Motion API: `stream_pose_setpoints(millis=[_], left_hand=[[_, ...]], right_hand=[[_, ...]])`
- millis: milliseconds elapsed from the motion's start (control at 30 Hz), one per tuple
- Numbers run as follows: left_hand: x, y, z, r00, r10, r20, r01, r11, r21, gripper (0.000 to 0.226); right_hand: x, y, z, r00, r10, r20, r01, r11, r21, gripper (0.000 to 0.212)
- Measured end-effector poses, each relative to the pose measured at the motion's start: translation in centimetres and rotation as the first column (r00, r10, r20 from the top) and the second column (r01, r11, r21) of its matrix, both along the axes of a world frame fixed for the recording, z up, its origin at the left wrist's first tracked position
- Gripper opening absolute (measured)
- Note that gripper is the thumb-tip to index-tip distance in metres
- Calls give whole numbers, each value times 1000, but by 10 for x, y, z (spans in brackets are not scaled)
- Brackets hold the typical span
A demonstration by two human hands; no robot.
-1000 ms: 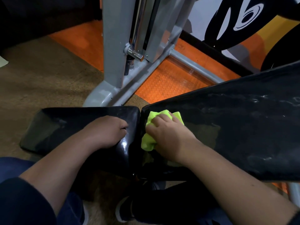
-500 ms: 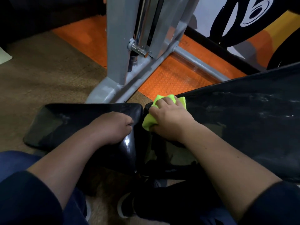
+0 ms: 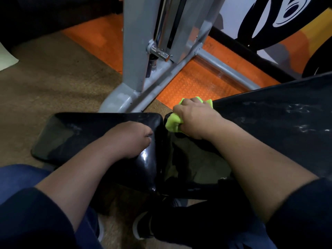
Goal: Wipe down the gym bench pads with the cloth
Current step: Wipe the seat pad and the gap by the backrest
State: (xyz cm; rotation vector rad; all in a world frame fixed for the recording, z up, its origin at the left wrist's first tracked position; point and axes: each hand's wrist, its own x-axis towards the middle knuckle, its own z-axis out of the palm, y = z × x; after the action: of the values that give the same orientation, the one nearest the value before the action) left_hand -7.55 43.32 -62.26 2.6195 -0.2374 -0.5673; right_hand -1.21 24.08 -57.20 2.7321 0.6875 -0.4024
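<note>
Two black bench pads lie before me: a small seat pad [image 3: 75, 133] on the left and a long back pad [image 3: 273, 126] rising to the right, with a narrow gap between them. My right hand [image 3: 195, 119] is closed on a bright green cloth [image 3: 172, 121], pressing it against the back pad's far lower corner beside the gap. My left hand [image 3: 131, 139] rests as a loose fist on the seat pad's right end, holding nothing. Streaks and smears show on the back pad's surface.
A grey metal machine frame [image 3: 136, 56] with a chrome pin stands just beyond the pads on an orange rubber mat [image 3: 194, 85]. Brown carpet [image 3: 53, 81] covers the floor at left. My knees and a dark shoe [image 3: 143, 227] are below the bench.
My right hand has slid the cloth from the near middle of the back pad's lower end up to its far corner. My left hand stays on the seat pad.
</note>
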Motion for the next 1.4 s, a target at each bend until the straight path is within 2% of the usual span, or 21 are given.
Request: stream_pose_setpoints(millis=[167,300,433,500,600,700,767,900,1067,1200,1333,1400], left_hand=[[1,0,1,1000,-10,18,10,1000,-1,18],[2,-1,2,1000,-8,14,8,1000,-13,22],[2,-2,7,1000,1,3,-1,1000,-30,26],[2,-2,5,1000,0,4,0,999,-45,23],[2,-4,4,1000,5,-13,-5,998,-55,20],[3,-4,4,1000,0,-3,0,998,-64,27],[4,-3,4,1000,-1,2,1,997,-73,24],[4,-1,-1,1000,-3,-2,2,997,-74,18],[5,1,-2,1000,-11,0,11,999,-37,19],[5,3,-6,1000,0,4,0,999,-33,19],[5,5,-9,1000,3,11,-3,1000,-23,18],[6,7,-11,1000,15,17,-14,1000,-23,20]], right_hand=[[3,0,-12,998,51,-36,-50,999,20,47],[14,9,-11,998,-61,1,61,998,2,42],[13,14,-18,998,7,-57,-7,1000,2,42],[18,9,-13,995,-19,-93,20,1000,19,40],[27,19,-15,996,-81,-44,81,997,-3,41],[22,29,-29,998,-10,-60,8,999,-37,47],[22,23,-30,995,15,-95,-17,1000,-21,47],[31,32,-28,994,-87,-59,85,996,-34,43],[18,33,-36,992,55,-110,-62,996,-59,48],[21,37,-33,997,-16,-69,13,998,-54,45],[7,36,-40,993,86,-85,-93,992,-79,49],[5,28,-34,992,83,-94,-88,994,-57,50]])
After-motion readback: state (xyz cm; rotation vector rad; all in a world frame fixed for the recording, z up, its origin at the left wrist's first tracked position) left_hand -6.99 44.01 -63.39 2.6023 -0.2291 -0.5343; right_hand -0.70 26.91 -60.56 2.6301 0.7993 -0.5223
